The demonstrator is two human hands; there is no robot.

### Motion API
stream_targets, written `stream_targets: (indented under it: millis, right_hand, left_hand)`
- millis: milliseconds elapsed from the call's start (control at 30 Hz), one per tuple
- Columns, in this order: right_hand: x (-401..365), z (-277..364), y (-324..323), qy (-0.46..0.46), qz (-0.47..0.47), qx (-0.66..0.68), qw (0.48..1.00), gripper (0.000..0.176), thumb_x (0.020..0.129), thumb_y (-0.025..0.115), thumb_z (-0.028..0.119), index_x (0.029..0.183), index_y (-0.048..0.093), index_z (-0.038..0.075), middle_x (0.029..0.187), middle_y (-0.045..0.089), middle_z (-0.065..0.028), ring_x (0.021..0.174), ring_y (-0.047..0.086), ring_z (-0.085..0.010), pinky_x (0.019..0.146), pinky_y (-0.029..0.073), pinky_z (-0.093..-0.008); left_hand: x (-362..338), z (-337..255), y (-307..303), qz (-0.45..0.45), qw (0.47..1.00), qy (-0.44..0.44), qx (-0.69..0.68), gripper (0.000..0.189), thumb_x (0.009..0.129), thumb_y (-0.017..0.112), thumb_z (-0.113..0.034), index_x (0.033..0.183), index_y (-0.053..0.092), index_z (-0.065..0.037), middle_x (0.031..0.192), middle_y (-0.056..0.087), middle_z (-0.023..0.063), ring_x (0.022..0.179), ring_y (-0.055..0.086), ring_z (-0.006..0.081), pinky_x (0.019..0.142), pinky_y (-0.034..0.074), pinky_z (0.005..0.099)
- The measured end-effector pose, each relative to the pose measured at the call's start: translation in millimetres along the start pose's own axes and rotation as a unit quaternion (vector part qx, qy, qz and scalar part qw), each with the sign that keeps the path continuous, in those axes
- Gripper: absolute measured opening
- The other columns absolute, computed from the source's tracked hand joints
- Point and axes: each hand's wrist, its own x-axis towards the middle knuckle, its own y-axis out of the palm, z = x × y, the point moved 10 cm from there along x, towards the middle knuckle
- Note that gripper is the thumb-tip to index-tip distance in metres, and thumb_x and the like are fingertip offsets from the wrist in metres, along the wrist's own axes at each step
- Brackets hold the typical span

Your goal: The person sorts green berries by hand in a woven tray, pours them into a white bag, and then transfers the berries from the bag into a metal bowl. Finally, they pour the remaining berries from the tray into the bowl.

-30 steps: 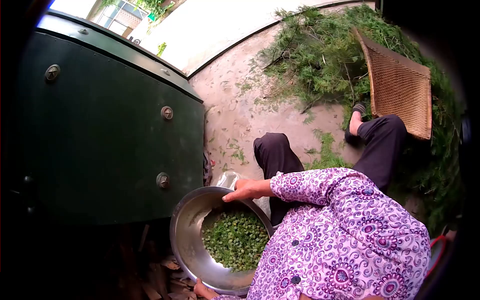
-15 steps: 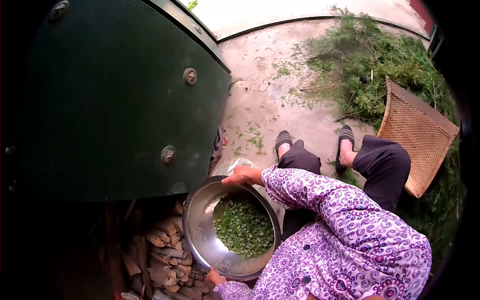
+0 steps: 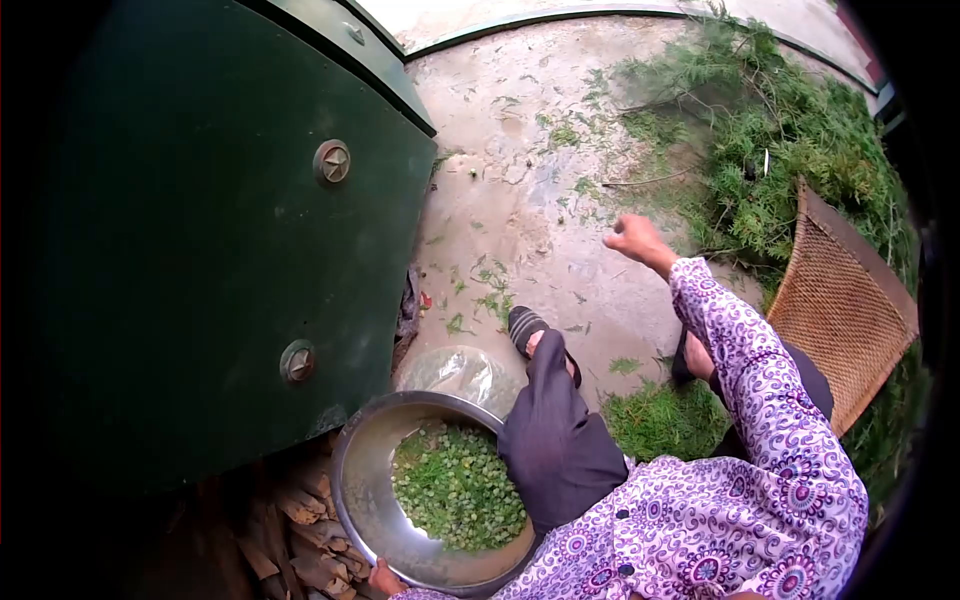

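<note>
A wide metal basin [image 3: 352, 470] rests tilted against my left leg. Small green leafy sprigs [image 3: 460, 487] lie heaped inside it. My left hand [image 3: 386, 577] grips the basin's near-left rim, its fingers partly hidden. My right hand [image 3: 640, 241] is off the basin, held out above the concrete floor with curled fingers. Whether anything is inside those fingers is hidden. A clear plastic bag [image 3: 450, 370] lies just beyond the basin, partly covered by it.
A dark green metal door [image 3: 230, 260] with star studs stands at left. Split firewood [image 3: 305, 520] is stacked beneath it. Cut evergreen branches [image 3: 780, 140] pile up at right, beside a woven basket scoop [image 3: 840, 290]. Leaf scraps litter the concrete floor [image 3: 540, 220].
My right hand has left the basin's far rim and swung right, out over the floor. The basin has shifted down and left in view; my left hand still grips it.
</note>
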Motion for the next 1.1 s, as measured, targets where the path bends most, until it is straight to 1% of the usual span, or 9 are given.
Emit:
stream_targets:
  millis: [167,300,367,667,833,900,967,1033,1100]
  right_hand:
    - [52.3,-31.0,45.7,-0.005,-0.001,0.000,1.000,0.043,0.066,0.070,0.030,0.092,0.060,-0.002,0.091,0.061,-0.0218,0.089,0.058,-0.0336,0.080,0.045,-0.0379]
    - [107.9,23.1,87.1,-0.135,-0.023,-0.002,0.991,0.042,0.071,0.069,0.027,0.101,0.056,0.001,0.094,0.059,-0.0232,0.092,0.055,-0.0371,0.080,0.045,-0.0411]
    - [125.8,33.9,107.2,-0.127,0.005,-0.058,0.990,0.043,0.071,0.069,0.027,0.105,0.054,0.005,0.097,0.056,-0.0233,0.093,0.054,-0.0380,0.079,0.045,-0.0419]
    - [143.6,52.0,128.8,-0.175,0.062,-0.073,0.980,0.009,0.069,0.052,0.003,0.078,0.052,0.003,0.083,0.053,-0.0219,0.082,0.052,-0.0390,0.072,0.044,-0.0440]
    - [211.5,130.5,129.0,-0.258,-0.038,0.006,0.965,0.038,0.069,0.044,-0.001,0.104,0.056,0.007,0.098,0.056,-0.0193,0.093,0.053,-0.0358,0.079,0.043,-0.0407]
    - [233.0,172.6,136.6,-0.339,-0.128,-0.025,0.932,0.043,0.079,0.040,0.004,0.120,0.050,0.012,0.116,0.052,-0.0206,0.105,0.051,-0.0349,0.089,0.041,-0.0384]
    - [261.3,192.0,157.5,-0.296,-0.081,-0.002,0.952,0.038,0.089,0.037,0.018,0.126,0.045,0.014,0.125,0.045,-0.0213,0.112,0.047,-0.0344,0.094,0.038,-0.0375]
    - [290.5,171.0,189.6,-0.090,0.056,-0.024,0.994,0.039,0.092,0.036,0.031,0.125,0.044,0.012,0.121,0.049,-0.0214,0.111,0.047,-0.0360,0.091,0.040,-0.0394]
    - [287.2,174.7,191.3,-0.149,0.051,-0.069,0.985,0.032,0.089,0.039,0.027,0.112,0.048,0.009,0.112,0.052,-0.0207,0.104,0.050,-0.0366,0.086,0.041,-0.0404]
  left_hand:
    - [22.0,-6.7,18.3,0.057,0.998,-0.011,0.002,0.029,0.079,0.062,-0.015,0.093,0.058,0.010,0.086,0.062,0.0122,0.071,0.055,0.0216,0.071,0.046,0.0358]
    - [10.1,-17.5,-3.5,0.015,0.998,-0.001,0.059,0.016,0.077,0.064,-0.011,0.079,0.061,0.004,0.072,0.060,0.0063,0.063,0.052,0.0165,0.062,0.044,0.0320]
    - [20.3,7.6,-11.6,0.013,1.000,-0.013,0.001,0.015,0.077,0.064,-0.011,0.077,0.060,0.003,0.072,0.060,0.0055,0.062,0.051,0.0160,0.061,0.044,0.0309]
    - [-17.4,-55.4,56.2,-0.027,0.998,-0.044,0.020,0.017,0.077,0.064,-0.012,0.082,0.059,0.004,0.076,0.060,0.0091,0.064,0.054,0.0198,0.064,0.046,0.0335]
    - [-9.9,-85.3,119.3,-0.007,0.999,-0.028,0.042,0.019,0.077,0.064,-0.013,0.083,0.059,0.004,0.077,0.060,0.0097,0.065,0.054,0.0202,0.065,0.046,0.0338]
    - [-4.9,-95.3,142.0,0.002,0.999,-0.021,0.047,0.019,0.077,0.064,-0.013,0.084,0.059,0.004,0.078,0.060,0.0100,0.065,0.054,0.0204,0.065,0.046,0.0339]
    - [-2.3,-104.7,162.8,0.011,0.998,-0.013,0.055,0.019,0.077,0.064,-0.013,0.084,0.059,0.005,0.078,0.060,0.0102,0.065,0.054,0.0206,0.065,0.046,0.0341]
    - [0.9,-111.8,178.4,0.018,0.998,-0.005,0.058,0.020,0.077,0.064,-0.013,0.084,0.058,0.005,0.079,0.060,0.0104,0.066,0.054,0.0208,0.065,0.046,0.0342]
    - [3.9,-118.4,194.2,0.026,0.998,0.004,0.059,0.020,0.077,0.064,-0.013,0.085,0.058,0.005,0.079,0.060,0.0107,0.066,0.054,0.0209,0.065,0.046,0.0343]
